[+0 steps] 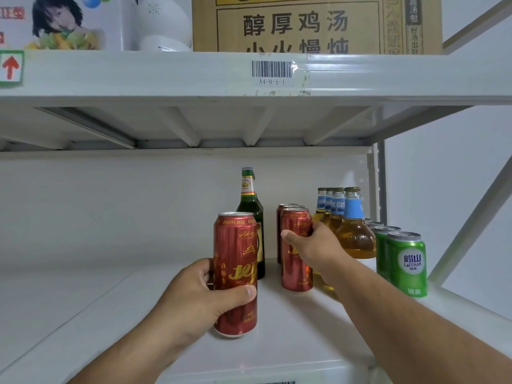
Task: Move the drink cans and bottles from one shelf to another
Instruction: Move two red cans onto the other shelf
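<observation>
Hidden or cut off: undersides of both forearms out of frame at the bottom edge; rear red cans (286, 207) shown only as rims behind the front one; rear green cans (374, 224) mostly masked, count uncertain; lower part of the clear bottles blocked by the right arm; small print on all labels unreadable.
Left hand (194, 297): wrapped round the near red can (235, 273), thumb across the front, fingers behind out of sight.
Near red can: tall metal cylinder, glossy red with gold lettering, silver rim, upright at the front of the white shelf (83, 314); whether its base touches the surface cannot be told.
Right hand (313, 245): clasping the second red can (296, 250) from its right side, thumb on the front, fingers hidden round the back.
Second red can: same make, upright on the shelf, heading a row running backward.
Green glass bottle (250, 217): dark, tall, narrow neck, paper neck label, directly behind the near red can, lower body hidden.
Clear bottles (352, 228): glass, amber liquid, blue neck labels, gold caps, in a row just right of the red cans.
Front green can (407, 261): metal, white round emblem, far right.
Upper shelf (166, 76): white painted metal, ribbed below, barcode sticker (273, 72) on its edge.
Cardboard box (304, 23): brown, printed characters, top cropped.
</observation>
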Motion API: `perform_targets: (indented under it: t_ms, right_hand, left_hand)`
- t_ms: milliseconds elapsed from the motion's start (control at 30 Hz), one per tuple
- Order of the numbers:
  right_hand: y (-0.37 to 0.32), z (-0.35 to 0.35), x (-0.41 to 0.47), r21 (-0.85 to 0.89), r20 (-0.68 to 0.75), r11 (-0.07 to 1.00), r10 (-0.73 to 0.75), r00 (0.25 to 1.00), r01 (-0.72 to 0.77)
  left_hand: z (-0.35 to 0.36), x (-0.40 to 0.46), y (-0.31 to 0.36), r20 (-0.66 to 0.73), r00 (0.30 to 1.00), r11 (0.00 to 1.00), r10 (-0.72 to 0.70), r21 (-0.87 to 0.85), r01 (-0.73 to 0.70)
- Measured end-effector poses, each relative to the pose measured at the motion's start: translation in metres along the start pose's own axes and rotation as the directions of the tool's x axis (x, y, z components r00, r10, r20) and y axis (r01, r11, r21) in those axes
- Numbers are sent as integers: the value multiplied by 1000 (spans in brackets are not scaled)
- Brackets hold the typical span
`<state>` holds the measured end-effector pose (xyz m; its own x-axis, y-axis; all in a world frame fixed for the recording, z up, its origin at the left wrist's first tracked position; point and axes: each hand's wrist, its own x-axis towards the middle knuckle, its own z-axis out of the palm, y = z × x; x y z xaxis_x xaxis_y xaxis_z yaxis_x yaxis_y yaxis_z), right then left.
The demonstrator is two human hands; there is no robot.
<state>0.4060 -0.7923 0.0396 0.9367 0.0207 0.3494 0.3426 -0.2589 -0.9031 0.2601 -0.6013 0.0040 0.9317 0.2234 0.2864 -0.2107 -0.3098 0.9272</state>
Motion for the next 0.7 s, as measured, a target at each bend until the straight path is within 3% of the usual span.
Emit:
perform_targets:
  t_ms: [567,700]
  right_hand:
    - [4,0,3,-69,-34,997,33,999,-35]
    - [1,-8,-17,-108,18,994,18,1000,-16]
  left_hand:
    - [11,5,4,2,1000,1000,10,9,-10]
    - [17,7,7,10,1000,1000,18,8,-18]
